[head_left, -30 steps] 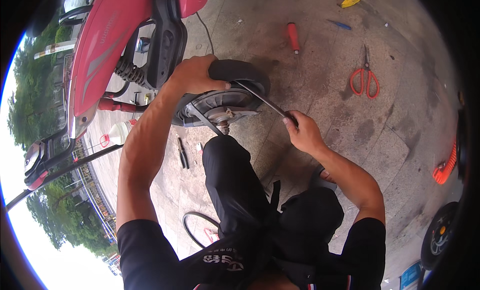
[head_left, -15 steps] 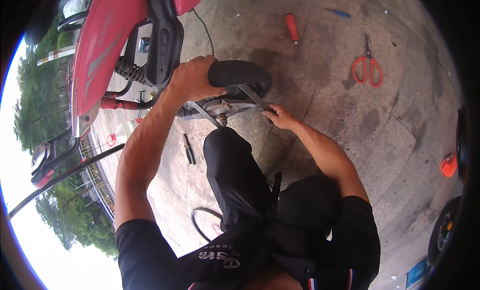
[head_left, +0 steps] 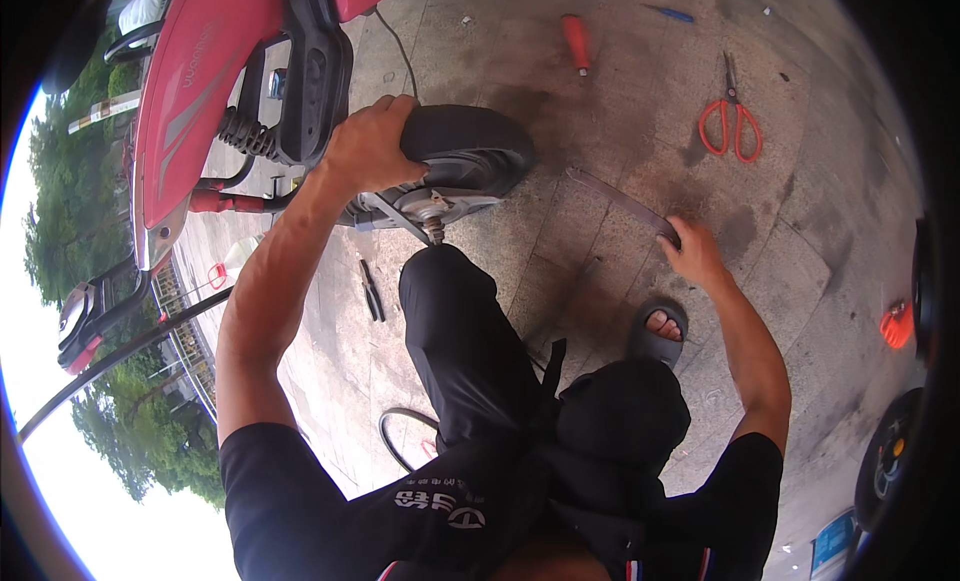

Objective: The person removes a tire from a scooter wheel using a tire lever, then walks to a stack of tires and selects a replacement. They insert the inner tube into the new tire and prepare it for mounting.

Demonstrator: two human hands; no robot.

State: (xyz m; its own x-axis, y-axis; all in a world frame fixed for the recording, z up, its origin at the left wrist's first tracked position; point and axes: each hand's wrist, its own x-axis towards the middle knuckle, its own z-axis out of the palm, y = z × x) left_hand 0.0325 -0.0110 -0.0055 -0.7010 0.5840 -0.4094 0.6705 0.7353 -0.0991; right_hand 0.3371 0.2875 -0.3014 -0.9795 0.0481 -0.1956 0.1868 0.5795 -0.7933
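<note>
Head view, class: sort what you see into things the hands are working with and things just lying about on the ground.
In use:
left hand gripping the scooter tyre
right hand holding a flat metal bar

Lying about:
red-handled scissors
red-handled screwdriver
dark pliers
orange object

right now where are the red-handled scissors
In the head view the red-handled scissors lie on the pavement at upper right, beyond the right hand and right of the red-handled screwdriver.

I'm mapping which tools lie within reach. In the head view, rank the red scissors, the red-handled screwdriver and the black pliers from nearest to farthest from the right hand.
From the right hand, which grips a flat metal bar:
1. Red scissors, up and slightly right.
2. Red-handled screwdriver, farther up, to the left.
3. Black pliers, far left, beyond the knee.
</note>
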